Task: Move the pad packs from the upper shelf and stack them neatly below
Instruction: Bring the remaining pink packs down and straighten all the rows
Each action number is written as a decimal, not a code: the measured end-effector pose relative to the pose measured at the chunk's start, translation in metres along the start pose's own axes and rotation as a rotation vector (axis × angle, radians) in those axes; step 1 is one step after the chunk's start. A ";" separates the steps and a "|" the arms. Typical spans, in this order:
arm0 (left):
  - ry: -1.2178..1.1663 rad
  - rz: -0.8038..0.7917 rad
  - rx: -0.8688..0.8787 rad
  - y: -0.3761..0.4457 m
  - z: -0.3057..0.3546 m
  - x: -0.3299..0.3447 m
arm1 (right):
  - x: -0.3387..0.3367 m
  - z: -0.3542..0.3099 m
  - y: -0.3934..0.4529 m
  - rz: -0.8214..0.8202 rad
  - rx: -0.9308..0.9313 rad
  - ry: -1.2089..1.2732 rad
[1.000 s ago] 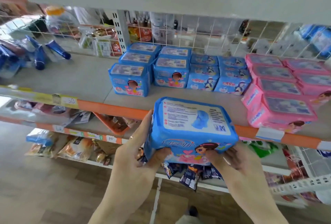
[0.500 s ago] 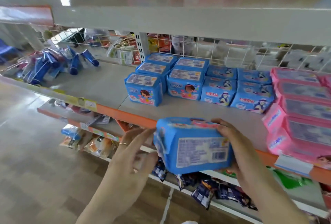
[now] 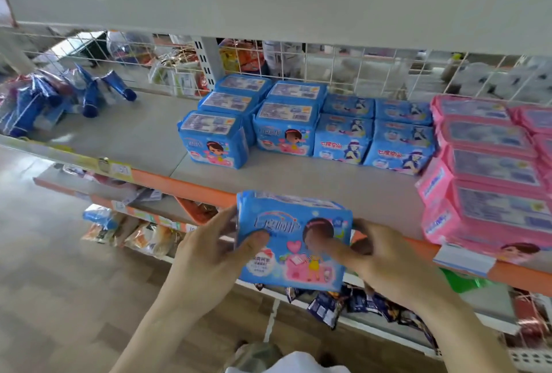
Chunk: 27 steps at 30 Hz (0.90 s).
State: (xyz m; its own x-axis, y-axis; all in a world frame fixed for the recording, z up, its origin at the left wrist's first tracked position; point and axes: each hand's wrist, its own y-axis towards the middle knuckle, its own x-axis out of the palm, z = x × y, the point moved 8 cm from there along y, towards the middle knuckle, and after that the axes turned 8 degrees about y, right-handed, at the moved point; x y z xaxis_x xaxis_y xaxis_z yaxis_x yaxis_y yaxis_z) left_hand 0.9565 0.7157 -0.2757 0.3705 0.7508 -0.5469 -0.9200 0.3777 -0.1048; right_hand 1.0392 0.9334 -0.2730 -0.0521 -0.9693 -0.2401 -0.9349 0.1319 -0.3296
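I hold a blue pad pack (image 3: 291,241) upright in front of the orange shelf edge, its picture side facing me. My left hand (image 3: 209,256) grips its left side with the thumb on the front. My right hand (image 3: 379,256) grips its right side, thumb across the front. On the grey shelf (image 3: 143,139) behind stand several matching blue pad packs (image 3: 213,142) in rows. The upper shelf (image 3: 268,11) crosses the top of the view; what lies on it is blurred.
More blue packs of another brand (image 3: 373,133) sit right of the matching ones. Stacked pink packs (image 3: 490,175) fill the shelf's right end. Blue tubes (image 3: 89,92) lie at the far left. A wire grid (image 3: 358,71) backs the shelf. Snack bags (image 3: 328,304) hang on lower shelves.
The pack has been turned in my hands: its barcode side faced me half a second ago, its picture front faces me now. My left hand has closed on its left side.
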 end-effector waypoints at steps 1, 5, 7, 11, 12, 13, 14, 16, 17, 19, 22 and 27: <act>-0.050 -0.033 -0.039 0.004 -0.004 0.002 | -0.001 -0.002 0.000 0.025 -0.004 -0.024; -0.010 -0.105 -0.019 0.017 -0.005 0.009 | -0.002 -0.007 0.006 0.112 -0.047 -0.244; 0.097 -0.113 0.036 0.026 -0.002 0.010 | 0.001 0.005 0.014 0.113 0.029 -0.377; 0.118 -0.079 0.050 0.061 -0.007 0.003 | 0.008 0.018 0.042 0.118 0.096 -0.340; 0.114 -0.082 0.072 0.073 -0.008 0.002 | 0.008 0.013 0.050 0.154 0.066 -0.291; 0.106 -0.091 0.100 0.084 -0.007 0.002 | 0.009 0.007 0.058 0.195 0.030 -0.254; 0.099 -0.098 0.126 0.096 -0.008 0.001 | 0.009 -0.001 0.065 0.245 -0.012 -0.228; 0.093 -0.115 0.176 0.118 -0.008 0.001 | 0.008 -0.005 0.083 0.351 -0.056 -0.182; 0.115 -0.110 0.209 0.128 -0.007 0.001 | 0.008 -0.004 0.093 0.398 -0.067 -0.165; 0.243 -0.026 0.283 0.145 -0.005 -0.004 | 0.010 0.003 0.111 0.487 -0.090 -0.158; 0.436 0.051 0.347 0.169 -0.008 -0.010 | 0.016 0.009 0.135 0.595 -0.124 -0.184; 0.627 0.109 0.319 0.199 -0.025 -0.016 | 0.018 0.017 0.167 0.712 -0.170 -0.200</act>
State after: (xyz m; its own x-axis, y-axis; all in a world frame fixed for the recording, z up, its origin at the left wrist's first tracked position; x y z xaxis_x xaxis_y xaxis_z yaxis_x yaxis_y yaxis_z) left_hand 0.7640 0.7658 -0.3085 0.0471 0.3762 -0.9254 -0.8296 0.5307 0.1735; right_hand 0.8879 0.9418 -0.3481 -0.6138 -0.6034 -0.5090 -0.7412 0.6624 0.1085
